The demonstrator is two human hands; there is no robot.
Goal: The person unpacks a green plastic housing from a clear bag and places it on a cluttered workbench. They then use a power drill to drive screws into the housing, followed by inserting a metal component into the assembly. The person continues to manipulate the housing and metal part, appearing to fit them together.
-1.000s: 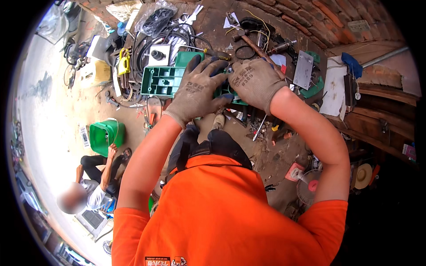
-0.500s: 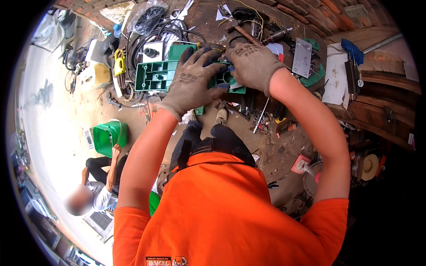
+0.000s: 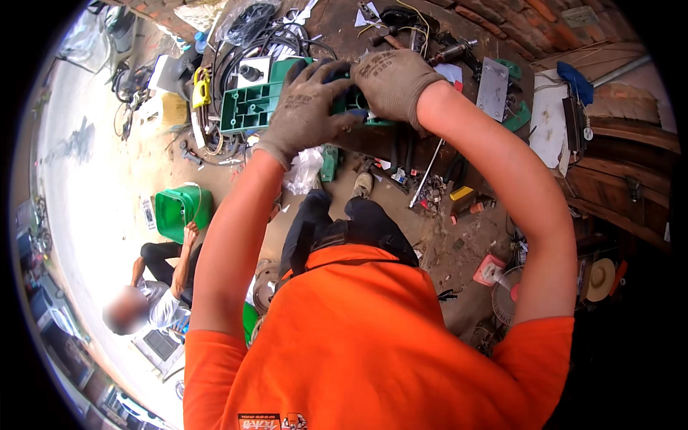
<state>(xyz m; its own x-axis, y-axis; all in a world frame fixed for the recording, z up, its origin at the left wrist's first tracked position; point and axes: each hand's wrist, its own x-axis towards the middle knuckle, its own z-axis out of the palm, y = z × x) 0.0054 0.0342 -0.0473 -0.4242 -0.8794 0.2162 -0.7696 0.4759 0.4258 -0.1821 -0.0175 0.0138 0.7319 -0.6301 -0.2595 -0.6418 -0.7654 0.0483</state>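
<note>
Housing (image 3: 247,107) of green, ribbed plastic is kept along the near edge of the surface (image 3: 344,32), toward its near left corner. Across the middle of it the left hand (image 3: 304,107) is laid, splayed rather than curled. The right hand (image 3: 394,82) is bent down over the right end, just beside the left one; whether anything is gripped in it cannot be told — the spot is hidden by the hand itself.

As far as can be judged, the work is only partway along: the housing is set in place and steadied, but its ribbed compartments are left uncovered at the left end, and how much remains at the hidden right end cannot be told.

Toward the far edge a hammer (image 3: 393,41) is left lying; a metal plate (image 3: 492,89) is laid near the right edge — black cables (image 3: 226,75) are coiled toward the far left corner.
</note>
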